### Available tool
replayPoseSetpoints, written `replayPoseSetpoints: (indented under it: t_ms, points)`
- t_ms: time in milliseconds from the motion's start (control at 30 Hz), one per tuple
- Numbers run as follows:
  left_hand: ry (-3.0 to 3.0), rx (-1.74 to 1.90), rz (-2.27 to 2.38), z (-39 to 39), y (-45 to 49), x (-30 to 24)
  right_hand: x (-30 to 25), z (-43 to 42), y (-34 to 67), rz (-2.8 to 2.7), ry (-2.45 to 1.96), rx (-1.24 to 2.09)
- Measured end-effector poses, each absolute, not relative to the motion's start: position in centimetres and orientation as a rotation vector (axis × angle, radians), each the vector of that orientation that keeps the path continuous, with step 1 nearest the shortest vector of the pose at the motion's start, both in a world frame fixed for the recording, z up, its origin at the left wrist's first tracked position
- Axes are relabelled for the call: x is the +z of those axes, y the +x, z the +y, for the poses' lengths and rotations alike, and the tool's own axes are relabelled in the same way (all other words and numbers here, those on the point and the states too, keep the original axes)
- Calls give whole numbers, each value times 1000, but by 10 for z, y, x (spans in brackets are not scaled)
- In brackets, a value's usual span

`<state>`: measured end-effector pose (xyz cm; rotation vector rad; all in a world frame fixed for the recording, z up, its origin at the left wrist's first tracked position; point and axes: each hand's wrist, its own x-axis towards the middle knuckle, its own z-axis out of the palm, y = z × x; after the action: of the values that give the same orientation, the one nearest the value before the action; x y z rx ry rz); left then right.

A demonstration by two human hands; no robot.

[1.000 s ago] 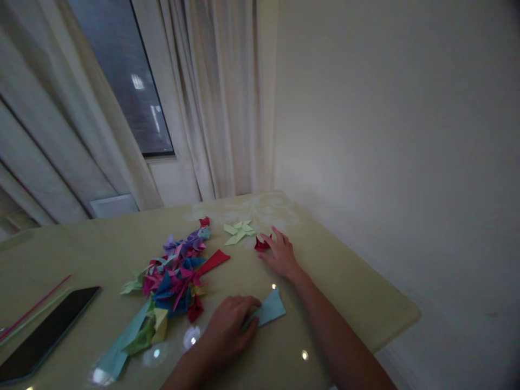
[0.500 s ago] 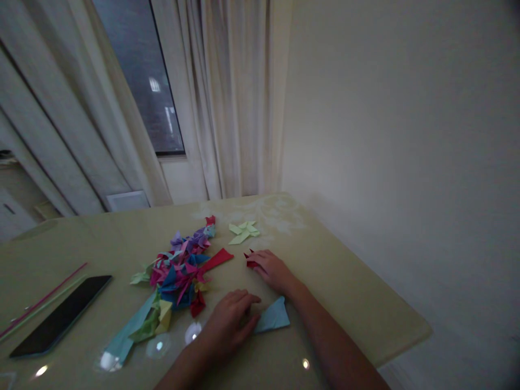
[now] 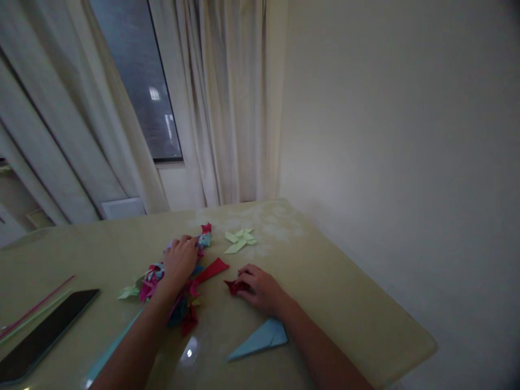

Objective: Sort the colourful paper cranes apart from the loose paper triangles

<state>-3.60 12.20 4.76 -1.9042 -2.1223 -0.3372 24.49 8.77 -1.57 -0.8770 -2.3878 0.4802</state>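
My right hand (image 3: 260, 290) is closed on a small red folded paper piece (image 3: 231, 287), its pointed end sticking out to the left of the fingers. My left hand (image 3: 181, 259) reaches over a pile of colourful folded paper pieces (image 3: 150, 290), fingers spread and bent down on the purple and light-blue pieces at its far end. Its fingertips are partly hidden among the paper. Near my right wrist lies a light-blue folded paper wedge (image 3: 260, 340). A long red folded strip (image 3: 213, 269) juts from the pile between my hands.
A pale green folded paper star shape (image 3: 240, 241) lies farther back on the table (image 3: 345, 303). On the left are a black phone-like slab (image 3: 49, 336) and thin pink and green sticks (image 3: 36, 306). A wall (image 3: 385, 135) borders the right, curtains (image 3: 235, 108) the back.
My left hand has moved from beside the light-blue wedge forward and left onto the pile. My right hand has shifted slightly toward me with the red piece. The view has tilted slightly.
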Motion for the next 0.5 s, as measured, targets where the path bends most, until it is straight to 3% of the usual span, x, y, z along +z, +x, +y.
replayPoseSetpoints:
  t_ms: [133,333,500]
  points:
    - [-1972,-544,-2135,132,-50,48,-12,89,247,-2368,-918,456]
    - [-2359,-1480,-2118,122,-21,83,-3,89,240,-1992,-933,672]
    - [-3025,-1537,-1838,99,36,85,2,85,237,-1588,-890,1008]
